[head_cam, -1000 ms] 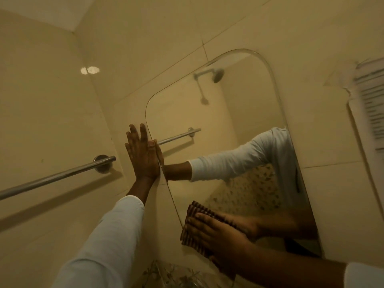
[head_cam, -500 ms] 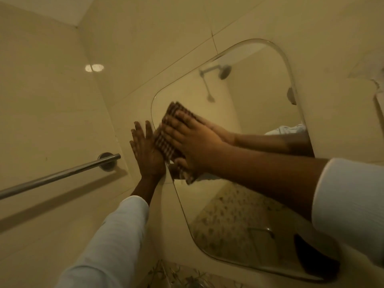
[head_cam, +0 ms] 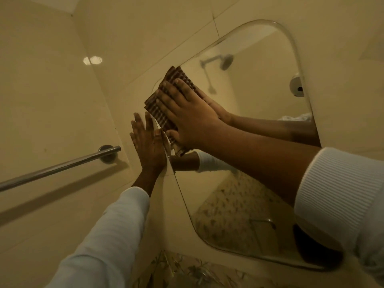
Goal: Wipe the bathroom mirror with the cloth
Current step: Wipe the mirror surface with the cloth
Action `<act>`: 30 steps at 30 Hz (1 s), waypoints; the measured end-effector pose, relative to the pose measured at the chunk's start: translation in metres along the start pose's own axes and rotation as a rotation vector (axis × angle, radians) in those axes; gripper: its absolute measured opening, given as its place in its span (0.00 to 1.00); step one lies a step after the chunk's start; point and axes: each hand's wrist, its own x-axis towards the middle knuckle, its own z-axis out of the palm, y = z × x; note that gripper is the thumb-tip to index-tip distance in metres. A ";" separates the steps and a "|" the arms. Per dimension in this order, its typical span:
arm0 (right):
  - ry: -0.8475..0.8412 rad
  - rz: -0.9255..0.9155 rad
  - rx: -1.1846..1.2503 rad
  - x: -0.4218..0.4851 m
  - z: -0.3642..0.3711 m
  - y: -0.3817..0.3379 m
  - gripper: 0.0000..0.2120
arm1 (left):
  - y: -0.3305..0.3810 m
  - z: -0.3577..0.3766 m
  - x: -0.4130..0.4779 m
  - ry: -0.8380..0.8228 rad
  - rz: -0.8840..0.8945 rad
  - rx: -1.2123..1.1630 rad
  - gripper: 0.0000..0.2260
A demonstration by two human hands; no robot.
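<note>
A rounded frameless mirror (head_cam: 259, 100) hangs on the cream tiled wall. A folded brown striped cloth (head_cam: 160, 104) lies flat against the mirror's upper left corner. My right hand (head_cam: 187, 115) presses on the cloth with straight, spread fingers, its thumb low under the cloth's lower edge. My left hand (head_cam: 148, 144) rests flat on the wall tile just left of the mirror's edge, fingers straight and pointing up. Both arms wear white sleeves. The mirror reflects both arms, a shower head and patterned floor tiles.
A chrome towel bar (head_cam: 58, 168) runs along the left wall, ending at a round mount (head_cam: 108, 153) near my left hand. Patterned tiles (head_cam: 187, 271) lie below the mirror. A side wall meets the mirror wall close on the left.
My right hand has swept the cloth from the mirror's lower left up to its upper left corner. My left hand has stayed flat on the wall.
</note>
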 end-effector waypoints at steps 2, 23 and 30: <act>-0.009 -0.021 0.000 -0.017 0.004 -0.004 0.42 | 0.000 0.000 0.001 -0.002 -0.007 -0.017 0.30; -0.122 -0.627 -0.109 -0.297 0.087 -0.075 0.39 | 0.005 -0.002 -0.001 0.019 0.022 0.054 0.29; -0.050 -0.469 -0.028 -0.314 0.057 -0.013 0.35 | -0.002 0.003 0.001 0.044 0.034 0.088 0.28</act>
